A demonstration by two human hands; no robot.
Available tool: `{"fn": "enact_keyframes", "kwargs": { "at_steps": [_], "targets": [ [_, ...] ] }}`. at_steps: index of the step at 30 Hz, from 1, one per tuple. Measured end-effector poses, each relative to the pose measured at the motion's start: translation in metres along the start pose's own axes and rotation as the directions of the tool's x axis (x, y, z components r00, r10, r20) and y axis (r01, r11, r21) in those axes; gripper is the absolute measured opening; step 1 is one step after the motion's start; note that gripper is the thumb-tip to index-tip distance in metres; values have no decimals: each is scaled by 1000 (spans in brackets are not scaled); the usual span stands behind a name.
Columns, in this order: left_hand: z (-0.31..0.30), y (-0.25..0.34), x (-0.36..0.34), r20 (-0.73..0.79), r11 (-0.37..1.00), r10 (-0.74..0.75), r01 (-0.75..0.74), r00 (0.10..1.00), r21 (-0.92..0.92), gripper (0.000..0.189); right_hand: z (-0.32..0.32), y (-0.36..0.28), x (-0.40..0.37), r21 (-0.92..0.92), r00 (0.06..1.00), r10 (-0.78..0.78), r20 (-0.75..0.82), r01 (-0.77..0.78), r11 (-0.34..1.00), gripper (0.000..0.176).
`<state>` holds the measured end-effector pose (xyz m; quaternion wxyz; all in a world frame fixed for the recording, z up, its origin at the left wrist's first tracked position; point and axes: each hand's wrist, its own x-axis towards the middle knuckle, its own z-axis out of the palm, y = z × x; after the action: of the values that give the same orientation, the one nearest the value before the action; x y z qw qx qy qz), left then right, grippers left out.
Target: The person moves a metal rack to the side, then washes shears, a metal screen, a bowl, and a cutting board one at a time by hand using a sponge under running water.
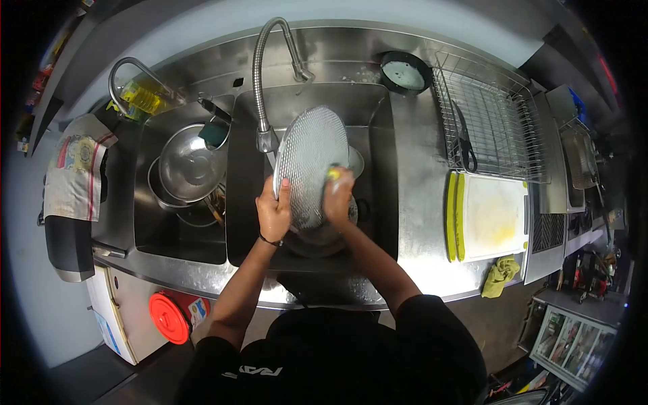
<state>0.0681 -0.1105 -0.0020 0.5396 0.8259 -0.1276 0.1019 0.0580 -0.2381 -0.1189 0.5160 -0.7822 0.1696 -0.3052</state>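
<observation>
Left hand (275, 210) grips tray (307, 152) rim, seven o'clock; right hand (337, 200), five o'clock, closed on blurred sponge (333, 173). Scrubbing probably wants steady rim, overlapping strokes.

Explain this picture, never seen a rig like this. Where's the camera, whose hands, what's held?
There's no machine: one person works bare-handed at a double sink. The single picture comes from a camera worn on their head, looking forward and down, so the arms reach away from the bottom edge.

The left hand grips a metal disc by its edge, tilted up over the right basin. The right hand is at the disc's face with a small yellow thing; blur hides what it is.

A metal bowl sits among other items in the left basin. On the right are a wire rack with a knife, a board and a dark pan.
</observation>
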Motion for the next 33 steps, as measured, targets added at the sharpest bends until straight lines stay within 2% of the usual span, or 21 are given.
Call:
{"fn": "enact_keyframes", "kwargs": {
  "at_steps": [1,2,3,5,7,9,10,11,13,15,16,18,19,20,22,24,25,27,28,30,33],
  "targets": [
    [2,1,-4,1,1000,1,-1,1000,-1,22,0,6,6,26,967,224,-122,-223,974,22],
    [5,1,-4,-35,1000,21,-21,999,8,22,5,5,-3,-36,991,89,-104,-93,995,28],
    [8,2,-2,-71,999,37,-36,997,16,23,5,-13,-12,-38,991,82,-108,-86,996,28],
    [4,-1,2,-44,1000,7,-7,999,-1,24,-2,-60,-32,-41,981,-189,38,191,981,29],
    [-5,-5,1,-11,1000,-8,7,1000,-24,24,6,-8,-16,35,984,-171,44,169,985,31],
    [-12,-13,-9,53,996,-45,40,998,80,24,-1,31,23,-32,999,31,-24,-32,999,31],
    [-14,-19,-12,82,992,-127,127,989,3,24,-14,26,53,-120,989,-138,-58,131,984,30],
    [-12,-22,-14,79,992,-122,123,989,-6,24,-30,7,83,-211,952,-298,-67,279,937,29],
    [-9,-28,-26,65,957,-174,185,983,-224,25,-57,-42,140,-71,887,-424,-182,419,905,29],
    [-11,-49,-29,70,937,-198,210,978,-280,27,-77,-64,199,-363,774,-583,-246,485,796,27],
    [-16,-60,-28,70,925,-245,255,967,-282,26,-82,-54,228,-531,760,-618,-200,446,720,27],
    [-27,-87,-27,32,882,-364,356,931,-310,23,-93,-13,290,-563,827,-548,-129,394,727,28],
    [-31,-97,-25,12,881,-377,362,926,-303,23,-88,-5,293,-492,863,-495,-102,389,779,28],
    [-38,-105,-23,-32,831,-428,379,903,-407,22,-83,2,295,-420,895,-440,-73,372,828,28],
    [-54,-121,-20,-98,752,-514,392,852,-530,23,-83,-20,256,-672,767,-641,42,496,550,30],
    [-65,-130,-18,-99,675,-555,377,826,-634,27,-57,-45,185,-314,882,-446,151,471,824,27],
    [-70,-132,-18,-75,589,-586,360,807,-724,31,-40,-41,145,-280,833,-509,217,552,785,31],
    [-75,-121,-18,-115,606,-578,331,808,-724,30,0,-17,74,-170,767,-452,456,574,801,43],
    [-77,-122,-19,-133,593,-585,310,800,-743,30,15,-13,45,-219,729,-339,594,552,804,56],
    [-79,-122,-19,-155,583,-591,287,791,-760,30,41,-21,24,-215,706,-279,651,524,824,66],
    [-81,-120,-23,-209,600,-585,245,783,-762,29,74,-42,11,-277,658,-193,728,539,795,69]
  ]
}}
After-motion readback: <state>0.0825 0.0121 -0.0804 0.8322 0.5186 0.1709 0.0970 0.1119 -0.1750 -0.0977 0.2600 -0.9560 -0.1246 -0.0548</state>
